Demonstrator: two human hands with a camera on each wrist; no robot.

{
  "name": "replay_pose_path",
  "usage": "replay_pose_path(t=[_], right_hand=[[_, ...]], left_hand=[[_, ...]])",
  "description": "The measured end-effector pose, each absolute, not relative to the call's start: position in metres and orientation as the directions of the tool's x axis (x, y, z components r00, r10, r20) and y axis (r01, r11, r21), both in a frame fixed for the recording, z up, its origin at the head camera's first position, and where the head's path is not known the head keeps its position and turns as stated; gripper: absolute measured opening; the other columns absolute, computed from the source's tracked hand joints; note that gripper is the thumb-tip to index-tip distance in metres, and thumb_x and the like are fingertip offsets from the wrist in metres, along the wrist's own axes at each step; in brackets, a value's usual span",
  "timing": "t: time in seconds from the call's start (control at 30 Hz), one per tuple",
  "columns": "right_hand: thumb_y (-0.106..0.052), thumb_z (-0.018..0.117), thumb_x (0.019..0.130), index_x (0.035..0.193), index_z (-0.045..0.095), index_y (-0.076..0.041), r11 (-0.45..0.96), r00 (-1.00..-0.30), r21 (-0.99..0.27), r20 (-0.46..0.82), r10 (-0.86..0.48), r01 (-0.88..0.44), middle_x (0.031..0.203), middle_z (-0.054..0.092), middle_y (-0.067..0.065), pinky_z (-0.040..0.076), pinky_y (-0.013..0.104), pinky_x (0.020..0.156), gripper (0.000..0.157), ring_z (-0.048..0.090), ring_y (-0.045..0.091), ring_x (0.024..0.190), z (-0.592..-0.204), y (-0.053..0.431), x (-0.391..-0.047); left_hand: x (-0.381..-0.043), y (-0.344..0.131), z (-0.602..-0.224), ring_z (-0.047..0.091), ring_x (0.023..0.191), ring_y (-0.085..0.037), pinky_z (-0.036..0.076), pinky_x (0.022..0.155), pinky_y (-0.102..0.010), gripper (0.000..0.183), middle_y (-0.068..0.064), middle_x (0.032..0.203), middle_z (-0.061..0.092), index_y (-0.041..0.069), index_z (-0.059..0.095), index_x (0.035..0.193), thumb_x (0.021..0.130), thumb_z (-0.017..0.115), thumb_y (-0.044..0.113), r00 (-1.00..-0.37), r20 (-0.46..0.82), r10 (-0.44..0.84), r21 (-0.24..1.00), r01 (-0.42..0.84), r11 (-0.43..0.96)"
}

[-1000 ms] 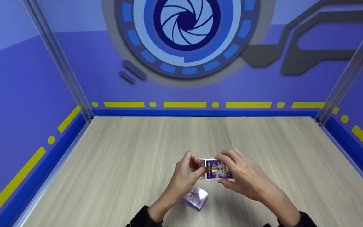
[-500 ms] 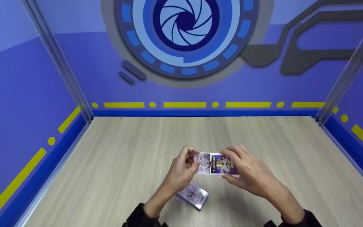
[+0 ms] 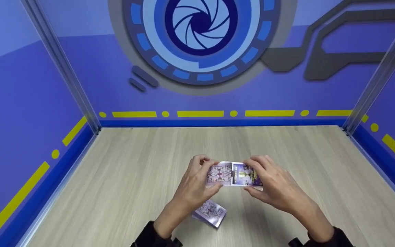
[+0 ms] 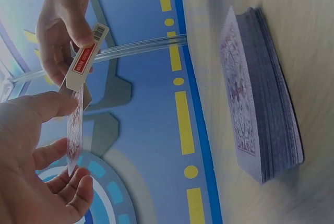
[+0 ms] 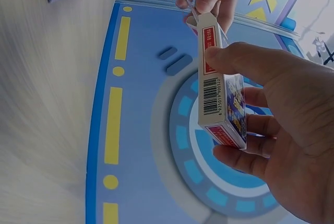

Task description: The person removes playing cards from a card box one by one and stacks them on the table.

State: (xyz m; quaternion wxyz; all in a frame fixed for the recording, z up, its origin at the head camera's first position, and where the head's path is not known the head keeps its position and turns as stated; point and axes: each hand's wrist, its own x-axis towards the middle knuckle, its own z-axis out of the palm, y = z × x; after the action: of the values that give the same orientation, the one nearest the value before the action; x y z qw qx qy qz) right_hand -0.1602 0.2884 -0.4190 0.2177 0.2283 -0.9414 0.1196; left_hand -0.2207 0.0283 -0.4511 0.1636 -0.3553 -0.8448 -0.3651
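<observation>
My right hand [image 3: 279, 187] holds a small purple-and-white playing card box [image 3: 242, 174] between thumb and fingers, above the table. A barcode and red label show on the box's narrow side [image 5: 211, 96] in the right wrist view. From its left end sticks out a thin playing card [image 3: 219, 173] with a red-and-grey patterned back; whether more than one is there I cannot tell. My left hand [image 3: 192, 183] grips this card by its edges, thumb at the near edge, fingers at the far one. Below the left hand, a deck of playing cards [image 3: 212, 213] lies on the table.
The pale wood table [image 3: 142, 164] extends around the hands. A blue wall [image 3: 197, 99] with yellow dashes closes it at the back, and side panels [image 3: 22, 137] stand left and right, with metal posts at the corners.
More of the card shows out of the box's left end. Both hands have moved farther from the body, the right one slightly rightward. The left fingers now span the card's two edges. The deck stays put.
</observation>
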Motion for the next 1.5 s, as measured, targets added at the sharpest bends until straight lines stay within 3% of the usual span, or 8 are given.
replay_pose_path(t=[0.17, 0.37, 0.63, 0.9, 1.17, 1.5], right_hand=[[-0.032, 0.092, 0.076, 0.136, 0.061, -0.013, 0.864, -0.800, -0.123, 0.459, -0.386, -0.488, 0.128, 0.059, 0.004, 0.057, 0.035, 0.074, 0.070, 0.056, 0.017, 0.107, -0.420, 0.287, -0.159], [-0.029, 0.091, 0.076, 0.138, 0.060, -0.014, 0.859, -0.794, -0.116, 0.459, -0.398, -0.498, 0.128, 0.059, 0.005, 0.057, 0.036, 0.076, 0.071, 0.058, 0.018, 0.107, -0.420, 0.289, -0.159], [-0.019, 0.091, 0.075, 0.136, 0.059, -0.007, 0.854, -0.782, -0.138, 0.495, -0.379, -0.501, 0.129, 0.060, 0.010, 0.057, 0.040, 0.081, 0.070, 0.059, 0.022, 0.111, -0.417, 0.297, -0.159], [-0.016, 0.090, 0.077, 0.140, 0.055, -0.004, 0.879, -0.835, -0.215, 0.469, -0.289, -0.426, 0.131, 0.059, 0.014, 0.057, 0.040, 0.078, 0.073, 0.061, 0.024, 0.107, -0.411, 0.305, -0.156], [-0.020, 0.091, 0.077, 0.138, 0.056, -0.002, 0.912, -0.849, -0.205, 0.479, -0.224, -0.356, 0.126, 0.061, 0.016, 0.056, 0.045, 0.075, 0.072, 0.062, 0.027, 0.102, -0.405, 0.310, -0.157], [-0.022, 0.092, 0.074, 0.134, 0.058, -0.002, 0.918, -0.811, -0.148, 0.535, -0.237, -0.367, 0.124, 0.063, 0.016, 0.054, 0.048, 0.073, 0.072, 0.063, 0.029, 0.102, -0.405, 0.315, -0.158]], left_hand=[[-0.221, 0.030, -0.455, 0.051, 0.116, -0.020, 0.048, 0.099, -0.036, 0.069, -0.008, 0.129, 0.049, 0.010, 0.062, 0.130, 0.074, 0.093, 0.037, -0.640, 0.563, 0.522, 0.355, 0.758, 0.547], [-0.221, 0.029, -0.454, 0.051, 0.110, -0.018, 0.048, 0.096, -0.035, 0.069, -0.004, 0.120, 0.054, 0.012, 0.062, 0.136, 0.079, 0.088, 0.042, -0.615, 0.552, 0.563, 0.270, 0.771, 0.577], [-0.227, 0.019, -0.444, 0.053, 0.115, -0.020, 0.046, 0.099, -0.039, 0.067, -0.005, 0.124, 0.056, 0.015, 0.063, 0.137, 0.080, 0.088, 0.040, -0.632, 0.520, 0.575, 0.284, 0.762, 0.581], [-0.232, 0.007, -0.438, 0.055, 0.121, -0.025, 0.043, 0.107, -0.044, 0.067, -0.009, 0.131, 0.056, 0.008, 0.061, 0.138, 0.083, 0.087, 0.036, -0.652, 0.481, 0.586, 0.323, 0.753, 0.573], [-0.234, -0.001, -0.434, 0.057, 0.119, -0.020, 0.051, 0.102, -0.034, 0.067, -0.009, 0.138, 0.054, 0.007, 0.055, 0.144, 0.087, 0.084, 0.027, -0.681, 0.354, 0.640, 0.429, 0.727, 0.536], [-0.231, -0.001, -0.443, 0.059, 0.121, -0.017, 0.048, 0.105, -0.033, 0.063, -0.004, 0.136, 0.058, 0.009, 0.058, 0.142, 0.086, 0.085, 0.018, -0.598, 0.161, 0.785, 0.371, 0.774, 0.514]])
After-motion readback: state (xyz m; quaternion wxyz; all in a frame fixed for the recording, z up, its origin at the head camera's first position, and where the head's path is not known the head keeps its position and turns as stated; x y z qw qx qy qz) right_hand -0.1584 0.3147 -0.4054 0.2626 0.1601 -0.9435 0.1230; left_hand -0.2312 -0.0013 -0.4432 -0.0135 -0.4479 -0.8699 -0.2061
